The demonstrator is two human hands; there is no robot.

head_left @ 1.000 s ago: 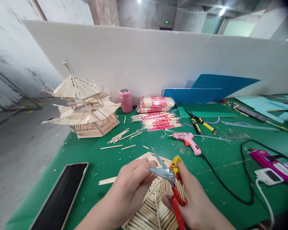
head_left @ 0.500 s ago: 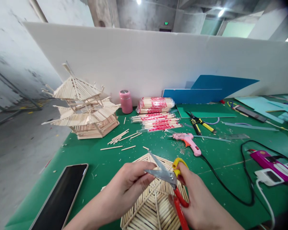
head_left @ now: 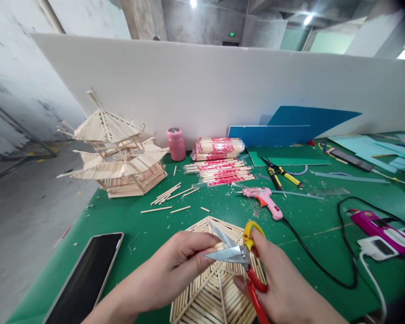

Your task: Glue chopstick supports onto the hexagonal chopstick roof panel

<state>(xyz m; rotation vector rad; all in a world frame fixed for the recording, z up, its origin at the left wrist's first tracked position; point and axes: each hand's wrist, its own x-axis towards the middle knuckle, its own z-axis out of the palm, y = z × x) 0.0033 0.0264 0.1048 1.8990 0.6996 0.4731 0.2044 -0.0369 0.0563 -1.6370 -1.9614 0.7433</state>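
Note:
My right hand (head_left: pixel 273 270) grips scissors (head_left: pixel 238 254) with red and yellow handles, their blades spread apart and pointing left. My left hand (head_left: pixel 178 265) is closed in a pinch, and a pale wooden stick (head_left: pixel 220 245) shows its end between thumb and forefinger, lying between the blades. Most of that stick is hidden by the fingers. Below both hands lies a many-sided panel (head_left: pixel 209 292) made of wooden sticks laid in wedge-shaped sections, partly covered by the hands and the scissors.
A stick-built pagoda model (head_left: pixel 118 157) stands back left, beside a pink flask (head_left: pixel 176 144). Bundled sticks (head_left: pixel 219 159), loose sticks (head_left: pixel 167 193), pliers (head_left: pixel 278 173) and a corded pink glue gun (head_left: pixel 263 200) lie behind my hands. A phone (head_left: pixel 84 279) is left; a power strip (head_left: pixel 384 234) right.
The scissors' blades still stand apart around the stick, with only a slight shift of both hands. At the far right edge, another person's hand has moved a little.

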